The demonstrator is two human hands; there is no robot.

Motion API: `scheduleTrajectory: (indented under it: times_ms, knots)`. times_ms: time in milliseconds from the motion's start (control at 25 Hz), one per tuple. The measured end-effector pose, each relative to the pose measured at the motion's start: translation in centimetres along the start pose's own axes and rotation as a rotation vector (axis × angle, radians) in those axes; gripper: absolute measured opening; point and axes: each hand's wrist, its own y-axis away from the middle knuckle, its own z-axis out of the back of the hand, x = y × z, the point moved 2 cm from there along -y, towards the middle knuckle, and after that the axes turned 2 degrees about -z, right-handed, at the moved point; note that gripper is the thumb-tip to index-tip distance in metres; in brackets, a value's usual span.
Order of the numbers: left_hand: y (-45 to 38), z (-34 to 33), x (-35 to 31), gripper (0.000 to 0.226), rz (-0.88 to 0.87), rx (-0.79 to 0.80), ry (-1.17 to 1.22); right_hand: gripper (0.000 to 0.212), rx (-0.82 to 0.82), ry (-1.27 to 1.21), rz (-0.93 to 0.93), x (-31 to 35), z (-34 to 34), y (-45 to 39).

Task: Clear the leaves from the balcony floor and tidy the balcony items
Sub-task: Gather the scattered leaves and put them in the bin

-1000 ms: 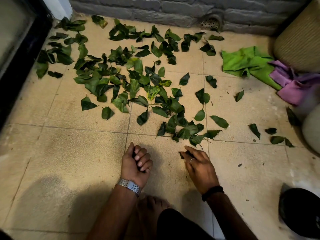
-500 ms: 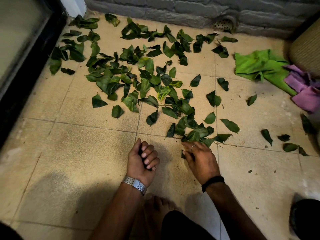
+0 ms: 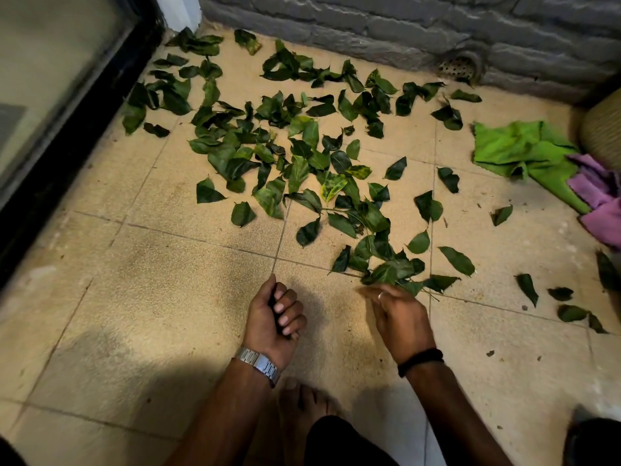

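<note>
Nearest the camera, a bare foot (image 3: 302,401) rests on the balcony floor (image 3: 141,297), between the two forearms. The left hand (image 3: 274,317), with a metal watch (image 3: 258,364) on its wrist, is curled into a fist; a dark sliver shows between the fingers (image 3: 285,307), but whether that is a leaf cannot be told. The right hand (image 3: 398,314), blurred, reaches toward the nearest cluster of leaves (image 3: 386,264), its fingers roughly straight and close together at the edge of that clump; no firm pinch is visible.

Beyond, the rest of the leaves (image 3: 285,156) lie scattered across the tiles up to the grey wall (image 3: 369,25) and along the dark door frame (image 3: 67,129). A green cloth (image 3: 517,149) and a purple cloth (image 3: 598,196) sit crumpled at the far right, near a floor drain (image 3: 458,67).

The step looks like gathering by hand, barely begun. It would go best by raking the near cluster into a heap with flat fingers, then scooping bunches rather than single leaves, catching the thin stems so nothing trails.
</note>
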Motion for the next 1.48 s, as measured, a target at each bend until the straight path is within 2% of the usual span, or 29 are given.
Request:
scheduleTrajectory:
  times_ms: [80,160,200,280,360,440,520,640,680,920,1000,1160,1240,1360,1480]
  knots:
    - [0.1,0.0,-0.2,0.045,-0.005,-0.007,-0.005,0.061,-0.010,0.067,0.052,1.9,-0.4,-2.8]
    - [0.1,-0.1,-0.3,0.045,-0.013,-0.018,0.001,0.081,0.035,0.145,0.105,3.0,-1.8,-4.9]
    - [0.2,-0.1,-0.3,0.045,-0.016,-0.023,0.003,0.084,0.079,0.172,0.124,3.3,-2.5,-5.5]
    - [0.3,-0.1,-0.5,0.044,-0.019,-0.032,0.000,0.072,0.132,0.223,0.178,3.3,-3.7,-5.6]
    - [0.4,-0.1,-0.6,0.044,-0.026,-0.046,-0.012,0.049,0.116,0.262,0.200,2.9,-3.9,-5.4]
    - [0.4,0.0,-0.5,0.043,-0.036,-0.058,-0.022,0.039,0.116,0.223,0.201,2.2,-3.9,-5.4]
    - [0.5,-0.1,-0.2,0.042,-0.036,-0.062,-0.024,0.044,0.084,0.219,0.209,1.8,-3.7,-5.4]
    - [0.7,-0.2,0.4,0.042,-0.030,-0.065,-0.049,0.069,0.052,0.240,0.164,1.4,-3.9,-5.1]
    - [0.8,-0.2,0.4,0.042,-0.030,-0.068,-0.058,0.071,0.057,0.231,0.144,1.3,-4.2,-4.8]
    - [1.1,-0.4,0.4,0.042,-0.038,-0.083,-0.090,0.049,0.059,0.200,0.231,2.5,-3.1,-3.8]
    - [1.1,-0.5,0.5,0.041,-0.039,-0.107,-0.120,0.045,-0.034,0.104,0.257,3.0,-2.0,-3.5]
    - [1.0,-0.9,0.6,0.044,-0.047,-0.112,-0.194,0.020,-0.396,-0.311,0.131,5.6,2.0,-0.7]
    - [0.9,-1.7,1.0,0.046,-0.057,-0.086,-0.251,0.015,-0.462,-0.464,0.082,7.4,2.6,1.1]
    - [0.9,-3.1,2.6,0.046,-0.048,-0.049,-0.319,0.019,-0.345,-0.502,0.047,8.5,0.2,2.5]
    - [0.7,-2.1,3.7,0.048,-0.108,-0.160,-0.503,0.032,-0.131,-0.367,0.078,9.3,-1.6,3.8]
